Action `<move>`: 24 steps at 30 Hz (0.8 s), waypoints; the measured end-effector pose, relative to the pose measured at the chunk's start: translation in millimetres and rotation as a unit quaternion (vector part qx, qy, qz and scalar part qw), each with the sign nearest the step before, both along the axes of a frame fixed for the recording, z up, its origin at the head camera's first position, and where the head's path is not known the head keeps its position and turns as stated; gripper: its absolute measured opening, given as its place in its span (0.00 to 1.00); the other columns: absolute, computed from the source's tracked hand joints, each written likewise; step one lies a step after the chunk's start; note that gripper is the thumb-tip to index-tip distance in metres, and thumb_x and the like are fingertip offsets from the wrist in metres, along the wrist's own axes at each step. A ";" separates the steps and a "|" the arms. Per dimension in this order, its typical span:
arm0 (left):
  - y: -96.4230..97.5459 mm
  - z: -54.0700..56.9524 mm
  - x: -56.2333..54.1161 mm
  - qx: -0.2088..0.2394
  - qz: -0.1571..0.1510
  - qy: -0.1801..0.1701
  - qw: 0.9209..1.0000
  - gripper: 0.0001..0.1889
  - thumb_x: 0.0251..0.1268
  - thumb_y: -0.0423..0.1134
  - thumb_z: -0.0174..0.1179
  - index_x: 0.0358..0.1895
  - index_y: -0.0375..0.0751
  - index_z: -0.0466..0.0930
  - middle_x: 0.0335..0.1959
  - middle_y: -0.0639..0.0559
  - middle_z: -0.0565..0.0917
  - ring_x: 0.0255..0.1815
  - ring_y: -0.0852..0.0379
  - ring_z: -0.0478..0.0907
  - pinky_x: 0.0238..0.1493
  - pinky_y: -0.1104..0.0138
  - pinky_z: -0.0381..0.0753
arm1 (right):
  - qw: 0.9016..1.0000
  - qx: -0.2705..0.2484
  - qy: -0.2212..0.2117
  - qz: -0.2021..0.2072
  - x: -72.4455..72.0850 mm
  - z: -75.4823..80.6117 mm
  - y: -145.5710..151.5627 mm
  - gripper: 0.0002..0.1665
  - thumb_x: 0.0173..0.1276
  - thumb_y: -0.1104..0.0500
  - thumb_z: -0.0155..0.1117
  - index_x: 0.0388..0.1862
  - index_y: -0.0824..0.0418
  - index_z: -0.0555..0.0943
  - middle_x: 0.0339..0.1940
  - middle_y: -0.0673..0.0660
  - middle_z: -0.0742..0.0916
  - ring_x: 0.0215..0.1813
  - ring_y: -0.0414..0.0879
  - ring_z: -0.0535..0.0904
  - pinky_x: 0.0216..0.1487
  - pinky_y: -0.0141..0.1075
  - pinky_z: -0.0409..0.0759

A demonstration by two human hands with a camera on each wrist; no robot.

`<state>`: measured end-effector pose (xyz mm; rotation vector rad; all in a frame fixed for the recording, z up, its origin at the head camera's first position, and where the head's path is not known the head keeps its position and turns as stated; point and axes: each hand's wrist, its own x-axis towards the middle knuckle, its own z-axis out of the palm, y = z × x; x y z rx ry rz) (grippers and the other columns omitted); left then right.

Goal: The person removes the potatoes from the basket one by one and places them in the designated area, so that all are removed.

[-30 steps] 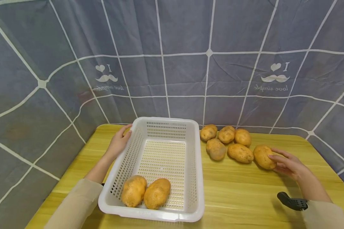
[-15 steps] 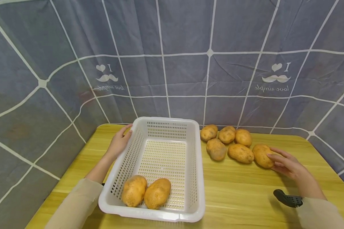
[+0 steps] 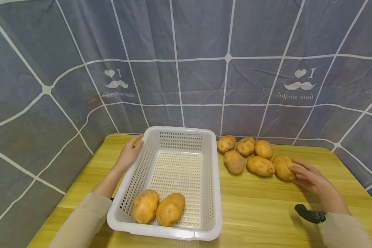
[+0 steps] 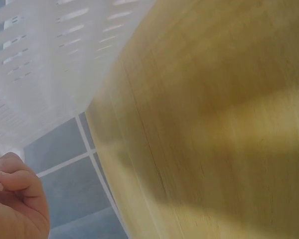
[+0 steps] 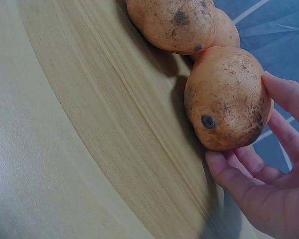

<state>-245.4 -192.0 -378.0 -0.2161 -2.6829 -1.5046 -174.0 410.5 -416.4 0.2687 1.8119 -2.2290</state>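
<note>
Plainly, the mirror-reversed words "love simple" show twice on the grey cloth curtain (image 3: pixel 201 82) with white grid lines, at left and at right, each under a white moustache (image 3: pixel 299 85), a heart and a capital "I". Faint raised marks on the near rim of the white rectangular perforated plastic basket (image 3: pixel 217 172) are too small to read.

The right hand (image 3: pixel 310 177) pinches a plump yellow-brown potato (image 3: pixel 283 167) between thumb and fingers, at the right end of a group on the yellow wood-grain table (image 3: pixel 254 206). Just left of it lies a long brownish potato (image 3: pixel 260 166); four rounder tan potatoes (image 3: pixel 246 146) sit farther left and far, near the curtain. The left hand (image 3: pixel 128 155) grips the basket's left rim toward its far end, fingers bent. Inside the basket, two large golden oval potatoes (image 3: pixel 170 209) lie side by side at the near end.
</note>
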 end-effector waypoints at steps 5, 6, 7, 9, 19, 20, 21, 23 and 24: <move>-0.2 -0.4 -0.2 -0.003 0.002 0.002 1.000 0.26 0.75 0.48 0.41 0.71 0.42 0.58 0.48 0.33 0.77 0.32 0.51 0.78 0.29 0.65 0.80 | 1.000 -0.006 0.003 0.002 -0.2 1.0 0.9 0.19 0.67 0.65 0.58 0.34 0.37 0.83 0.33 0.45 0.82 0.35 0.40 0.80 0.37 0.35 0.81; -0.3 -0.5 -0.3 -0.003 0.002 0.001 1.000 0.26 0.75 0.48 0.41 0.71 0.42 0.58 0.49 0.33 0.77 0.32 0.51 0.78 0.30 0.65 0.80 | 1.000 -0.011 0.005 0.004 0.2 1.2 1.2 0.19 0.67 0.65 0.58 0.34 0.38 0.83 0.33 0.45 0.82 0.35 0.40 0.81 0.37 0.35 0.81; -0.3 -0.4 -0.4 -0.003 0.002 0.000 1.000 0.26 0.75 0.48 0.41 0.71 0.42 0.58 0.49 0.33 0.76 0.32 0.51 0.78 0.30 0.65 0.80 | 1.000 -0.015 0.008 0.005 0.5 1.6 1.7 0.20 0.67 0.66 0.58 0.34 0.38 0.84 0.33 0.46 0.83 0.35 0.40 0.81 0.37 0.35 0.81; -0.8 -0.2 -0.7 -0.004 0.002 -0.002 1.000 0.26 0.75 0.48 0.41 0.71 0.42 0.57 0.50 0.33 0.76 0.33 0.51 0.78 0.30 0.65 0.80 | 1.000 -0.029 0.011 0.006 1.1 3.3 2.3 0.20 0.67 0.67 0.57 0.34 0.40 0.84 0.32 0.46 0.84 0.35 0.41 0.81 0.37 0.35 0.81; -1.0 1.1 0.1 -0.004 -0.001 -0.005 1.000 0.26 0.75 0.48 0.41 0.71 0.41 0.57 0.51 0.32 0.75 0.35 0.50 0.78 0.31 0.66 0.79 | 0.996 -0.029 0.072 0.052 8.6 17.7 9.5 0.25 0.71 0.70 0.49 0.39 0.41 0.84 0.36 0.46 0.86 0.38 0.42 0.83 0.38 0.33 0.81; -1.0 1.1 0.2 -0.004 -0.002 -0.005 1.000 0.26 0.75 0.48 0.41 0.71 0.41 0.57 0.50 0.32 0.75 0.35 0.50 0.78 0.30 0.66 0.79 | 0.996 -0.011 0.077 0.051 8.9 20.3 9.4 0.25 0.71 0.70 0.49 0.39 0.39 0.83 0.37 0.44 0.86 0.39 0.41 0.83 0.38 0.33 0.81; -1.0 1.0 0.2 -0.003 -0.003 -0.005 1.000 0.26 0.75 0.48 0.41 0.71 0.41 0.57 0.50 0.32 0.75 0.35 0.50 0.78 0.30 0.66 0.79 | 0.996 0.006 0.079 0.050 9.0 23.1 9.0 0.25 0.71 0.69 0.50 0.40 0.38 0.83 0.37 0.42 0.85 0.39 0.39 0.83 0.38 0.32 0.80; -0.9 1.0 0.5 -0.004 -0.002 -0.003 1.000 0.27 0.75 0.49 0.40 0.71 0.41 0.57 0.50 0.32 0.76 0.35 0.50 0.78 0.30 0.66 0.79 | 0.995 0.029 0.083 0.048 9.2 28.9 7.2 0.24 0.71 0.68 0.50 0.41 0.36 0.82 0.39 0.40 0.83 0.40 0.38 0.82 0.38 0.32 0.80; -0.8 0.9 0.6 -0.004 -0.003 -0.002 1.000 0.27 0.75 0.49 0.40 0.71 0.40 0.56 0.50 0.32 0.75 0.35 0.49 0.78 0.30 0.66 0.79 | 0.995 0.031 0.087 0.050 9.4 31.6 5.9 0.24 0.71 0.68 0.50 0.41 0.36 0.81 0.39 0.39 0.82 0.41 0.38 0.81 0.39 0.32 0.80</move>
